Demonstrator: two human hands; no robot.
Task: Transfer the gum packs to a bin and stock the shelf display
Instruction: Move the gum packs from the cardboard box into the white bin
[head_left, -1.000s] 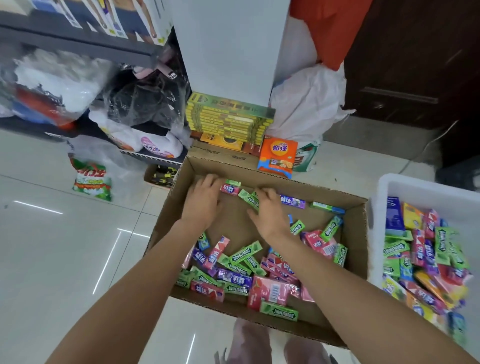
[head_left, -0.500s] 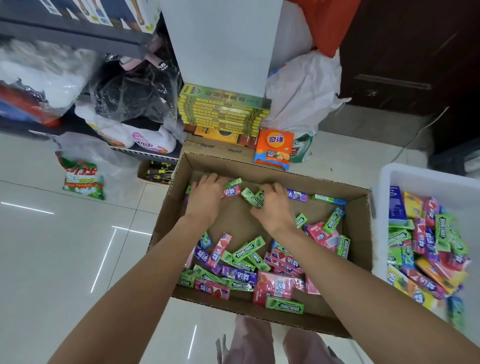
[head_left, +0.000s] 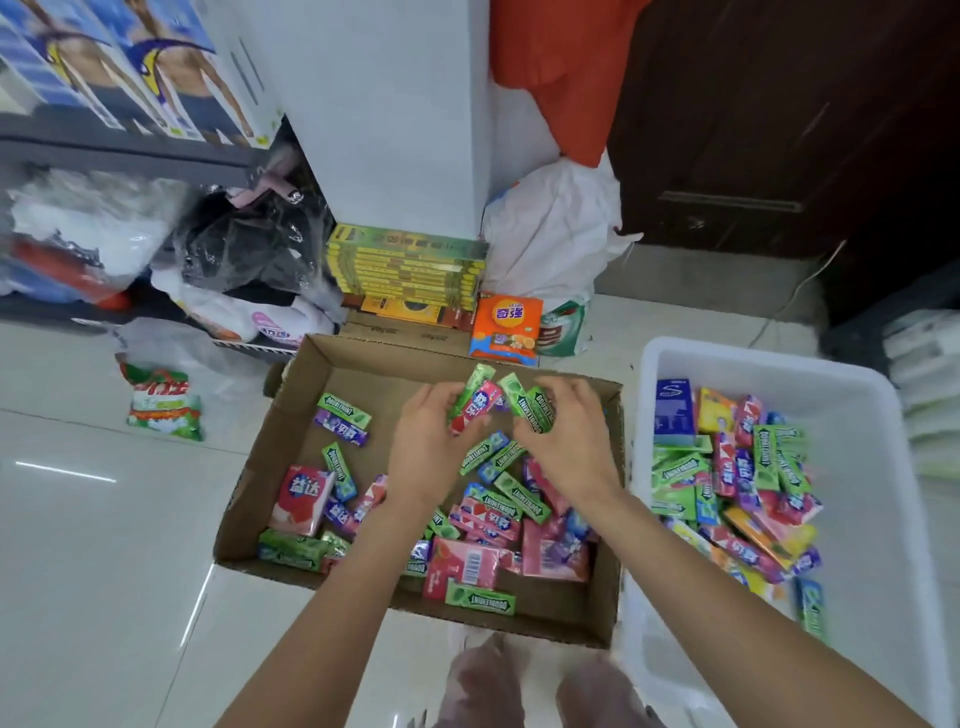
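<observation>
Two bare hands gather gum packs above a cardboard box (head_left: 291, 415) on a shop floor, white bin (head_left: 883, 597) just to the right. L hand (head_left: 423, 449) has fingers curled round a pink pack (head_left: 475, 410) and a green one standing up behind it; R hand (head_left: 569, 447) clamps a green Doublemint pack (head_left: 537, 410) between thumb and curled fingers, w/ at least one more green pack tucked beside it. Both bundles sit at the fingertips, raised off the box floor, nearly touching each other across the gap between the hands. Loose packs (head_left: 488, 512) lie scattered below the wrists and toward the near wall of the box; many more already fill the bin. Judged from here, the scoop looks part done: best to squeeze the two handfuls together so nothing slips, keep packs lying parallel, then swing right over the bin rim and drop low, not toss. Risk: pack standing up at the L fingertips looks loosely held and could fall back into the box.
</observation>
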